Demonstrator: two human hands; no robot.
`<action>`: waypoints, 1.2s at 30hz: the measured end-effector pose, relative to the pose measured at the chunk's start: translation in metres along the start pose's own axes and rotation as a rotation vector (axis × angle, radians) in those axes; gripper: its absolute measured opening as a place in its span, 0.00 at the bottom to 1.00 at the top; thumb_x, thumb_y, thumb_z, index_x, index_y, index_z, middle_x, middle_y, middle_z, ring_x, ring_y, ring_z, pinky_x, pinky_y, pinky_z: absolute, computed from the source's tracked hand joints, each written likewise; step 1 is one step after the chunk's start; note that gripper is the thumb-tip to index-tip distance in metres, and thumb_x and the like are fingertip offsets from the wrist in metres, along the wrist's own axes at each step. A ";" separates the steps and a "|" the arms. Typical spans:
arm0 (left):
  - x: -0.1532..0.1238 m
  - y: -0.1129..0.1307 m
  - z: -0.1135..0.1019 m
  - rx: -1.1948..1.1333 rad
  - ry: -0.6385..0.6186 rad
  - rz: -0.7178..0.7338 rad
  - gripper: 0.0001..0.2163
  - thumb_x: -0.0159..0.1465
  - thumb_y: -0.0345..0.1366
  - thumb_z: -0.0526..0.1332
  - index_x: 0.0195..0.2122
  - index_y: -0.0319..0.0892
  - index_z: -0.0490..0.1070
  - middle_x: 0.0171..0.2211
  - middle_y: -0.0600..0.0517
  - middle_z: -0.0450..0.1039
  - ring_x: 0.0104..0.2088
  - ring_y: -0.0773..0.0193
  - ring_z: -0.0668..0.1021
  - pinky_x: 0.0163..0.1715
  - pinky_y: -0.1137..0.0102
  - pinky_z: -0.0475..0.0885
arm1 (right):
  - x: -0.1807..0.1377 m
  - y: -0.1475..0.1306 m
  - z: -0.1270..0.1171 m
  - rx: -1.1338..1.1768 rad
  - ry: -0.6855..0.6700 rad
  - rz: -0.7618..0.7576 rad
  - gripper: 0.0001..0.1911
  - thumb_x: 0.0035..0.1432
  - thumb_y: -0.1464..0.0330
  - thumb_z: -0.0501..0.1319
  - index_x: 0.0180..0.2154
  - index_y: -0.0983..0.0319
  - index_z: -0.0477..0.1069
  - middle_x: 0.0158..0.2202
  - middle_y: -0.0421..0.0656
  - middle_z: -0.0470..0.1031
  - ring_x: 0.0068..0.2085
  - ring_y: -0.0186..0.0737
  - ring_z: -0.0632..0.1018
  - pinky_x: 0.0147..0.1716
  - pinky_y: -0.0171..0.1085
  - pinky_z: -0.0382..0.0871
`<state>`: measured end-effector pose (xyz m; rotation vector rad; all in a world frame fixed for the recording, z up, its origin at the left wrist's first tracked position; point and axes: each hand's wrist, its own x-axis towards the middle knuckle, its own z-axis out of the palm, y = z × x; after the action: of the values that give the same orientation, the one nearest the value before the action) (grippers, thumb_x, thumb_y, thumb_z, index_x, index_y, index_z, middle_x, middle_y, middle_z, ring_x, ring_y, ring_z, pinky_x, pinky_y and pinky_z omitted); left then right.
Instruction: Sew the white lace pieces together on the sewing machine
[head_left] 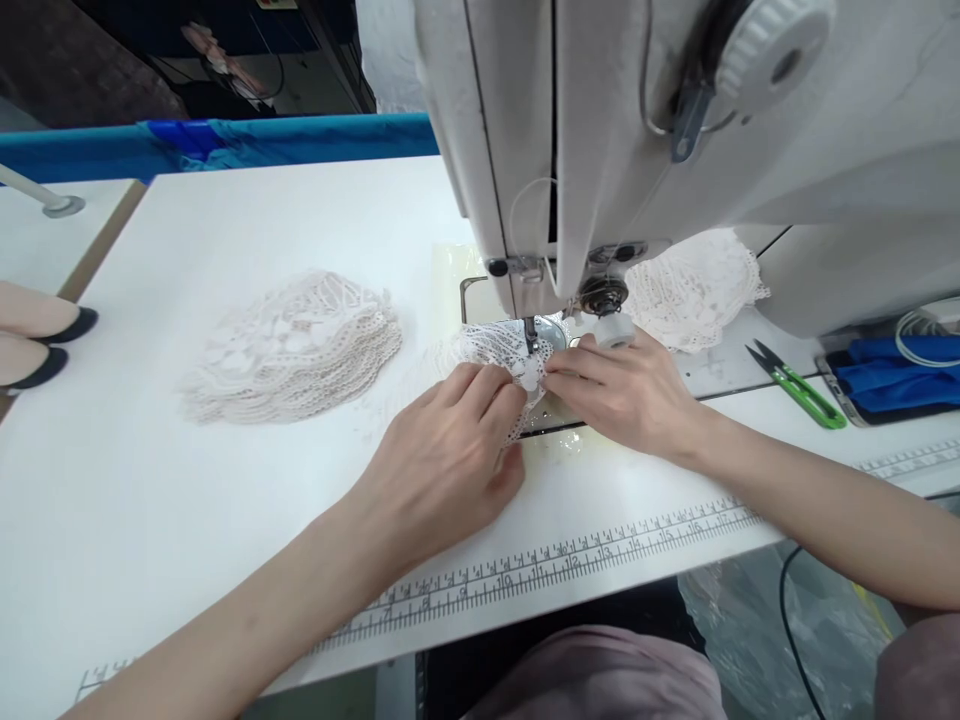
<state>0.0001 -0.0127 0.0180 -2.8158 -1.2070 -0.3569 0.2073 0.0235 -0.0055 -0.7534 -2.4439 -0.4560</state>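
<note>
A white lace piece [491, 343] lies on the sewing machine's bed, beneath the presser foot [532, 335], partly covered by the person's fingers. The left hand [454, 445] is at its near left side, fingers curled down and thumb bent below them, gripping the lace's near edge. The right hand [626, 395] reaches in from the right, its fingers close together and their tips on the lace's right edge; whether they pinch it or only press it, I cannot tell.

Above both hands rises the white sewing machine [517, 130], with a ridged dial [776, 55] on its body at the far right. Left of the lace, well apart from the left hand, a layered pile of lace [300, 350] rests on the white counter [375, 220]. More lace [697, 290] lies beyond the right hand, beside the machine. Farther right are green-handled snips [806, 392], blades pointing far and left, and just beside them a folded blue cloth [900, 370]. A printed ruler scale [540, 575] runs along the counter's near edge. Blue fabric [322, 138] stretches along its far side.
</note>
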 end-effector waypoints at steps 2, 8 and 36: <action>0.003 -0.001 0.003 0.025 0.003 -0.047 0.09 0.58 0.24 0.52 0.37 0.36 0.69 0.34 0.44 0.72 0.35 0.55 0.74 0.26 0.64 0.71 | 0.000 0.001 0.002 0.097 -0.009 0.074 0.12 0.63 0.77 0.55 0.33 0.62 0.76 0.35 0.37 0.81 0.32 0.31 0.76 0.31 0.35 0.57; 0.020 -0.020 0.015 -0.338 0.086 -0.286 0.16 0.56 0.21 0.47 0.38 0.42 0.71 0.32 0.51 0.74 0.31 0.61 0.75 0.26 0.69 0.69 | 0.001 0.003 0.008 0.296 0.033 0.284 0.10 0.66 0.69 0.56 0.38 0.62 0.77 0.32 0.37 0.80 0.30 0.31 0.76 0.30 0.33 0.62; 0.002 -0.001 0.012 0.224 0.194 0.130 0.09 0.65 0.28 0.58 0.45 0.41 0.73 0.48 0.50 0.77 0.51 0.54 0.76 0.40 0.59 0.66 | -0.004 -0.003 -0.003 -0.083 -0.094 0.016 0.13 0.64 0.78 0.53 0.36 0.61 0.75 0.37 0.36 0.80 0.38 0.35 0.72 0.40 0.38 0.59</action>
<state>0.0028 -0.0084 0.0069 -2.5827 -0.9550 -0.4443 0.2096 0.0185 -0.0053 -0.8454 -2.5169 -0.5295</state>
